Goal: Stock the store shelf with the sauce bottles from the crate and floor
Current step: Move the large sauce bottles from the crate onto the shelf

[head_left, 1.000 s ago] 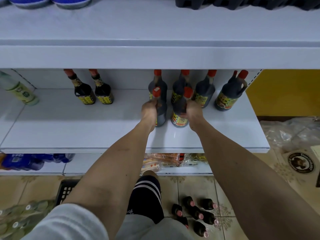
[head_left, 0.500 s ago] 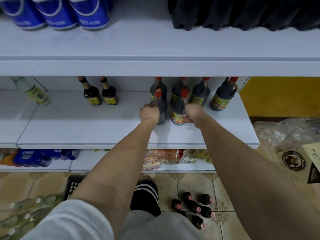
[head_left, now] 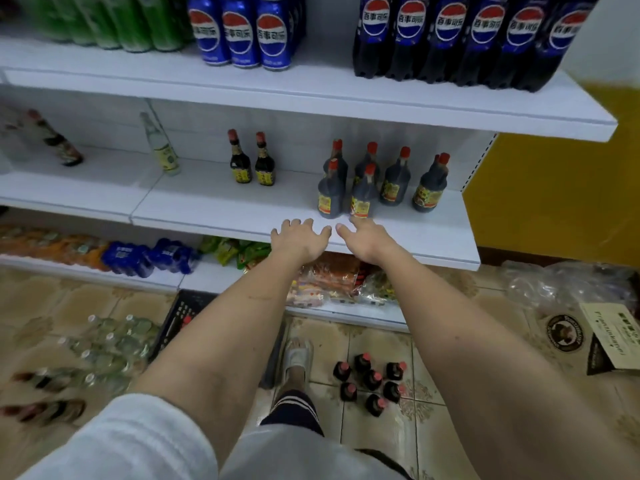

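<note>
Middle shelf (head_left: 207, 216), smooth white board with a squared front lip: carrying six large sauce bottles (head_left: 367, 188), dark, round-shouldered, red-capped, with yellow-and-red labels. Two of them are standing upright in a front row, touching side by side; four are standing behind, the rightmost one handled and set apart.

Left hand (head_left: 300, 239): hovering over the shelf's front edge, fingers spread and straight, holding nothing. Right hand (head_left: 363, 235): likewise spread, its fingertip lying just beside the base of the front-right bottle; contact cannot be told.

Two small sauce bottles (head_left: 252, 164), slim-necked and dark, are standing together further left on the same shelf; a tall clear bottle (head_left: 161, 147) is leaning beyond them.

Floor bottles (head_left: 370, 379): seven dark, pink-capped ones are clustering upright on the patterned glazed tile floor (head_left: 433, 427), near a sandalled foot (head_left: 296, 358). A black perforated plastic crate (head_left: 183, 313) is showing partly behind the left forearm.

Upper shelf (head_left: 311, 88): blue cola cans (head_left: 239, 32) and dark cola bottles (head_left: 460, 39) are lining it in glossy rows.
</note>
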